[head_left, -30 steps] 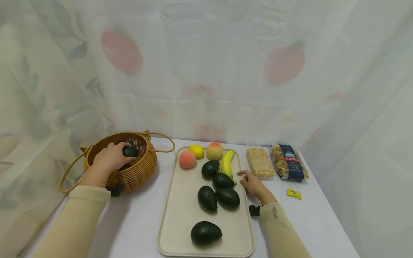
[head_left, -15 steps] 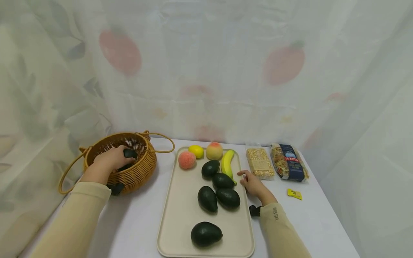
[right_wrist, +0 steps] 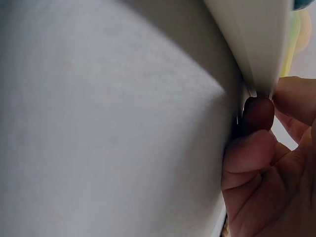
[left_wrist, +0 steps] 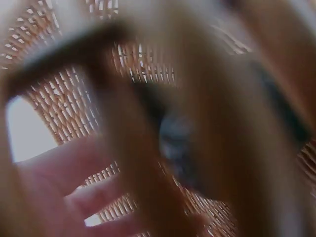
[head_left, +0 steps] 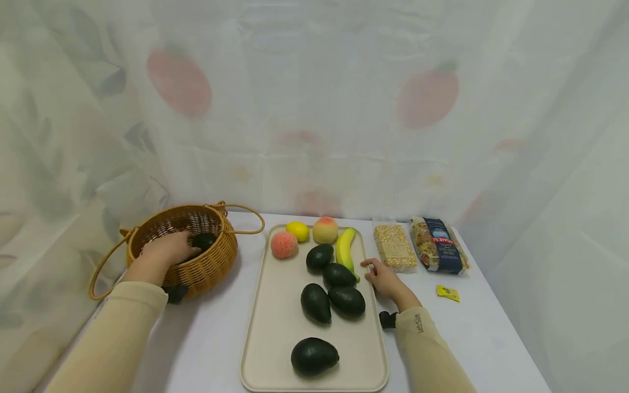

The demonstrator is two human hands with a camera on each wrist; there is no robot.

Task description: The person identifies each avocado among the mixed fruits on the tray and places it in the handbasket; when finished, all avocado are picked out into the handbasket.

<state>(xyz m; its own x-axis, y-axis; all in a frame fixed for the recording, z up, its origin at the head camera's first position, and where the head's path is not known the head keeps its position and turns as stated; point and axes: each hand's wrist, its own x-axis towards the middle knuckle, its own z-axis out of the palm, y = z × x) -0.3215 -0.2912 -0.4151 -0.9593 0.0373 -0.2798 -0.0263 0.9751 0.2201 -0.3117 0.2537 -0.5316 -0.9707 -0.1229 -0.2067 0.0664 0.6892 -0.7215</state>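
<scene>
Avocado, dark green, one: lies inside wicker basket, low toward the right-hand wall, just beside the fingertips of the left hand. Left hand: down past the rim; cannot tell whether clamped on the avocado or apart from it, wrist view too blurred. Right hand: fingertips pinched together on the right rim of beige tray. On tray: five more avocados, four loosely clustered, one alone near the front; banana, lemon, pink fruit, peach. Risks, as judged: tipping of the basket, from wrist or black mount bearing on the near wall; snagging of the cuff, on left handle; a bump or roll inside, from a release too high; rolling of the tray fruit, from any tug on the rim. Edges and room: free space over the far half of the basket mouth; curtain close behind; strip of white tabletop between basket and tray, narrowed at the back by right handle, just beside the tray corner; bare tray surface front and left; tighter on the right, with corn bag near the right hand.
</scene>
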